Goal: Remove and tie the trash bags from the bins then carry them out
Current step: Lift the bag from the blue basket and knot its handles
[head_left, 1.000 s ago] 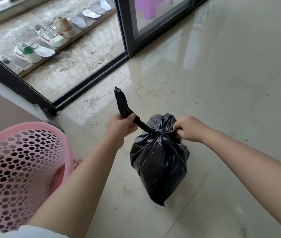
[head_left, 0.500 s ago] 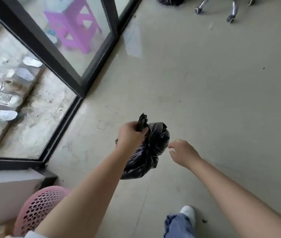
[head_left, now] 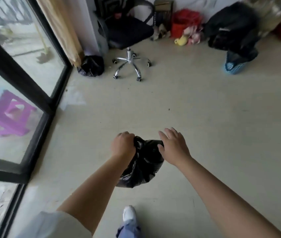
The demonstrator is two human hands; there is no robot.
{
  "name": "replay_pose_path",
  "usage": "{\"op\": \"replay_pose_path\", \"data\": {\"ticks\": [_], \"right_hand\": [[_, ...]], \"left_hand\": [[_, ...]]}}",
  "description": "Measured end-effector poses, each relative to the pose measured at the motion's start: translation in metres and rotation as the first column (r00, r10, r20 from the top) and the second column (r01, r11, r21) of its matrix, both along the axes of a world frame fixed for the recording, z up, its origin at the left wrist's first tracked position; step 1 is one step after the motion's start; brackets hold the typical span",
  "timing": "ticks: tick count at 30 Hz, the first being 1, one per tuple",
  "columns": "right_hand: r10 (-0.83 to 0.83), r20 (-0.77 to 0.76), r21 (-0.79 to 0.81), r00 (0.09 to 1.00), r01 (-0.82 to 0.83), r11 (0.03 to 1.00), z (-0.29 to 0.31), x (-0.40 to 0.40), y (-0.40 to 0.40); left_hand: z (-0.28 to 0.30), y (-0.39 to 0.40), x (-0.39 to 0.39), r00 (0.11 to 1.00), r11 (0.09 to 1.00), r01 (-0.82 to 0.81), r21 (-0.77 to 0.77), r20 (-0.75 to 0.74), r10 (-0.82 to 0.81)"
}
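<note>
Purple stool (head_left: pixel 7 115) stood behind glass door (head_left: pixel 21 79) at far left. Left hand (head_left: pixel 123 146) clenched around gathered top of black trash bag (head_left: pixel 142 166); bag hung above floor (head_left: pixel 204 117), off ground, between both hands. Right hand (head_left: pixel 174 146) spread, fingers loose, thumb touching bag's upper right side, gripping nothing. White shoe (head_left: pixel 129 214) below bag. Farther back: second black bag (head_left: pixel 91 66) by curtain, office chair (head_left: pixel 127 31), blue basket (head_left: pixel 234 65) holding black bag at right.
</note>
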State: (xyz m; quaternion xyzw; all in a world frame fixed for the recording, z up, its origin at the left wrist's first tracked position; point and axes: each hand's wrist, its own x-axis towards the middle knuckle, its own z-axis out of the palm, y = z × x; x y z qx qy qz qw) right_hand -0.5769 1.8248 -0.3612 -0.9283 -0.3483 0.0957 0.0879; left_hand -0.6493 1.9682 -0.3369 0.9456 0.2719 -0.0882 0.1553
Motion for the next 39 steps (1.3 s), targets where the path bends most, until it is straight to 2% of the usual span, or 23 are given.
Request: {"op": "replay_pose_path", "data": {"ticks": [8, 16, 20, 27, 34, 39], "right_hand": [[-0.261, -0.015, -0.126, 0.965, 0.257, 0.958, 0.017, 0.188, -0.036], [-0.429, -0.052, -0.108, 0.902, 0.422, 0.9, 0.031, 0.397, -0.085], [-0.436, -0.091, -0.139, 0.895, 0.422, 0.896, 0.018, 0.512, -0.116], [-0.415, -0.113, -0.159, 0.903, 0.396, 0.904, 0.014, 0.726, -0.169], [-0.368, -0.124, -0.209, 0.922, 0.338, 0.918, 0.0, 0.907, -0.185], [-0.38, -0.13, -0.22, 0.916, 0.347, 0.912, -0.018, 1.044, -0.186]], "left_hand": [[0.016, -0.023, 0.216, 0.972, 0.971, 0.23, 0.057, -0.048, -0.228], [0.026, -0.063, 0.442, 0.949, 0.95, 0.305, 0.065, -0.1, -0.298], [0.018, -0.084, 0.559, 0.957, 0.957, 0.278, 0.083, -0.106, -0.269], [0.009, -0.119, 0.758, 0.991, 0.997, 0.079, 0.021, -0.112, -0.076], [-0.009, -0.144, 0.94, 0.996, 0.998, 0.051, -0.039, -0.075, -0.053], [-0.033, -0.15, 1.077, 0.989, 0.995, 0.085, -0.06, -0.113, -0.091]]}}
